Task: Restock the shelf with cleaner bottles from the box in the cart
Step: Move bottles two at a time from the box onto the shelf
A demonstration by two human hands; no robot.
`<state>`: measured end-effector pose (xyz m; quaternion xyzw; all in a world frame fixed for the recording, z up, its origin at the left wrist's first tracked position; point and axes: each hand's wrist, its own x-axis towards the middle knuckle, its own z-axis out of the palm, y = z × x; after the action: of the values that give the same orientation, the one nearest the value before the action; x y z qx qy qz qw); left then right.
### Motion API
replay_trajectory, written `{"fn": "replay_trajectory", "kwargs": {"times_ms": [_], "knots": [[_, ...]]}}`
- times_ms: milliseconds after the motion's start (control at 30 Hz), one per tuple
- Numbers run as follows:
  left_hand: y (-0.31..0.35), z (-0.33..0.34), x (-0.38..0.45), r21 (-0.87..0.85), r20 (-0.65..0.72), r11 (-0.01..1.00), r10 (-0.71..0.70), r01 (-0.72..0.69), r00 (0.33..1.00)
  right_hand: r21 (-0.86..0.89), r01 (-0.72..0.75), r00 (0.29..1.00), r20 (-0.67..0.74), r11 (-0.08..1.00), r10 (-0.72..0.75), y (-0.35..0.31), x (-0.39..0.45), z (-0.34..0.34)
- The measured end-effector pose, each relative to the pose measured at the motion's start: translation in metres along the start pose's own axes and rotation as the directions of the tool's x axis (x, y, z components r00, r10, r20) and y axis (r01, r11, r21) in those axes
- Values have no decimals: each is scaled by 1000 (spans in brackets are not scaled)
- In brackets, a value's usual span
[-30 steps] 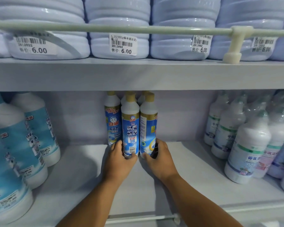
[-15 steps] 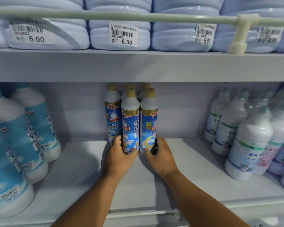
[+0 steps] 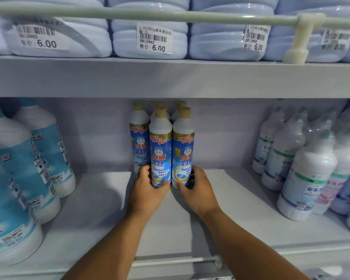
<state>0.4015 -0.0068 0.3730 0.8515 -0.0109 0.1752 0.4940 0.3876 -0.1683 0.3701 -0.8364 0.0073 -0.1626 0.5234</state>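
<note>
Cleaner bottles: five gold caps show in one tight, upright cluster on the lower shelf, three in front, two behind with only caps and shoulders showing.
Left-hand bottle: front middle of the cluster, standing straight up from the left hand, label facing out.
Right-hand bottle: front right of the cluster, rising from the right hand, touching the left-hand bottle along its side.
Third front bottle: just beyond the left hand's fingertips, set slightly further back.
Left hand: fingers and thumb curled round the base of its bottle, thumb across the front low down.
Right hand: curled round the base of its bottle, thumb at the front, fingers wrapped round the far side.
Hands to each other: side by side, thumbs nearly meeting where the two bottles touch.
Large blue bottles: three in view, well out beyond the left hand.
White bottles: a crowded group well out beyond the right hand; too overlapped to count.
Jugs: at least four bases in view on the upper shelf above both hands, behind a rail.
Price tags: four, three plainly reading 6.00, the fourth blurred.
</note>
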Motion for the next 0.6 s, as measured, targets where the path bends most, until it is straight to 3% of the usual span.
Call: {"fn": "replay_trajectory", "kwargs": {"times_ms": [600], "knots": [[3,-4,-1,-50,43,999,-17,20,999,-51,-52,998,17,997,53,-1,0,1]]}}
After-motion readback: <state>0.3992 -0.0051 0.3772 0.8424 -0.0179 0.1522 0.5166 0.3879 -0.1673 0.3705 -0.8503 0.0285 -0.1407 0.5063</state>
